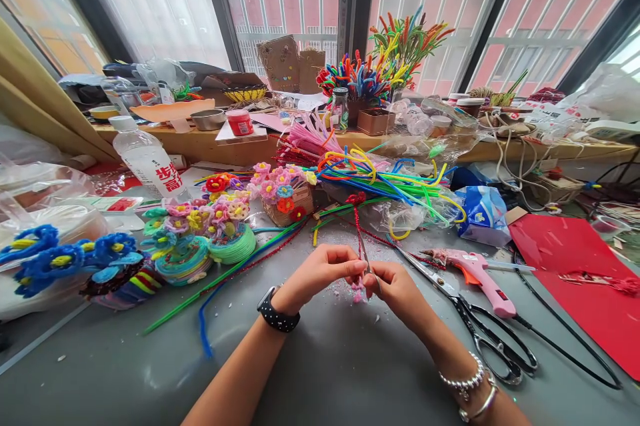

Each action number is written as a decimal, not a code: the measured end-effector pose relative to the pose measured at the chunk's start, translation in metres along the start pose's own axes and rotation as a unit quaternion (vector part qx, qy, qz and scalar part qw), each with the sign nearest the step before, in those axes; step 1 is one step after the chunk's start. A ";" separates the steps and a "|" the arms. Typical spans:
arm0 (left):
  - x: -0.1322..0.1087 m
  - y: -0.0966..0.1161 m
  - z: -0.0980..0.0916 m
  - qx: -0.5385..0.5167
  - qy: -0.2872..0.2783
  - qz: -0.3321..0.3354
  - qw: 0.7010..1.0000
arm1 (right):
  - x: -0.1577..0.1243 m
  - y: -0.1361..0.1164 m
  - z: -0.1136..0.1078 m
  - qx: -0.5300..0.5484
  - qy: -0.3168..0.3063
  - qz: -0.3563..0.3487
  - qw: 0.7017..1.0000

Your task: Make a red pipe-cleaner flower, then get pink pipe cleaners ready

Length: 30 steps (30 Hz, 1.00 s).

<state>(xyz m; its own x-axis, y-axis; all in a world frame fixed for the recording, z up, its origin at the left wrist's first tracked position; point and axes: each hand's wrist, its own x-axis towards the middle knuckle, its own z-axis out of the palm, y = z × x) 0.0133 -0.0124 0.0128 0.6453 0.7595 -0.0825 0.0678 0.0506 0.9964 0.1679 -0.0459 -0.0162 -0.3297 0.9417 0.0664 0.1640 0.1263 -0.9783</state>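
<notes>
My left hand [330,276], with a black dotted watch band at the wrist, is closed in a pinch above the middle of the table. It grips a small piece of pink pipe cleaner [358,295], partly hidden by the fingers. Touching its fingertips is my right hand [400,293], closed around small metal scissors [367,254] whose blades point up and away. Pink fuzz is scattered on the grey tabletop [320,373] beneath both hands. Just beyond lies a red tinsel stem [357,223].
Large black-handled scissors [470,313] and a pink glue gun [483,276] with its cable lie at right, beside red card [575,266]. Pipe-cleaner flower pots [233,243] stand left, near a plastic bottle [147,159]. A bundle of coloured pipe cleaners [390,179] lies ahead.
</notes>
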 end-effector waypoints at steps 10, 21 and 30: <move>-0.001 0.001 0.001 0.007 -0.015 -0.004 1.000 | 0.000 0.000 -0.001 0.001 0.006 -0.010 1.000; 0.000 0.004 0.002 -0.002 -0.013 0.008 1.000 | 0.000 0.000 -0.002 0.017 -0.019 -0.021 0.999; -0.001 0.001 0.004 0.033 -0.043 -0.012 0.998 | 0.000 -0.001 -0.002 -0.006 -0.012 -0.019 1.000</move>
<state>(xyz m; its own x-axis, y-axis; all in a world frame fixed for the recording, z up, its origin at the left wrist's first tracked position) 0.0154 -0.0159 0.0142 0.7059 0.6997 -0.1105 0.1323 0.0230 0.9909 0.1696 -0.0450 -0.0145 -0.3582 0.9284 0.0983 0.1616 0.1653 -0.9729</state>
